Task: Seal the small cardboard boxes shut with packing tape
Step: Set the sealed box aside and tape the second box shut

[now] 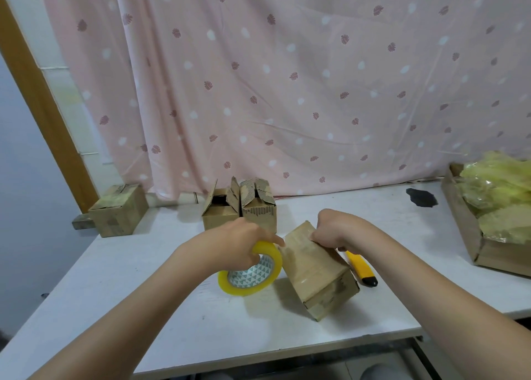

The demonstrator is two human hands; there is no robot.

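Left hand (244, 240) grips tape roll (250, 270); right hand (334, 230) fingers clamp tilted cardboard box (316, 273). Risk: tape creasing if box slips.

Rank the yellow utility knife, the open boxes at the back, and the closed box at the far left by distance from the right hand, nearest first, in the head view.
From the right hand, which holds the tilted box:
1. Yellow utility knife: just below and right of the hand, beside the tilted box.
2. Open boxes: behind and left, near the curtain.
3. Closed box: at the table's far left edge.
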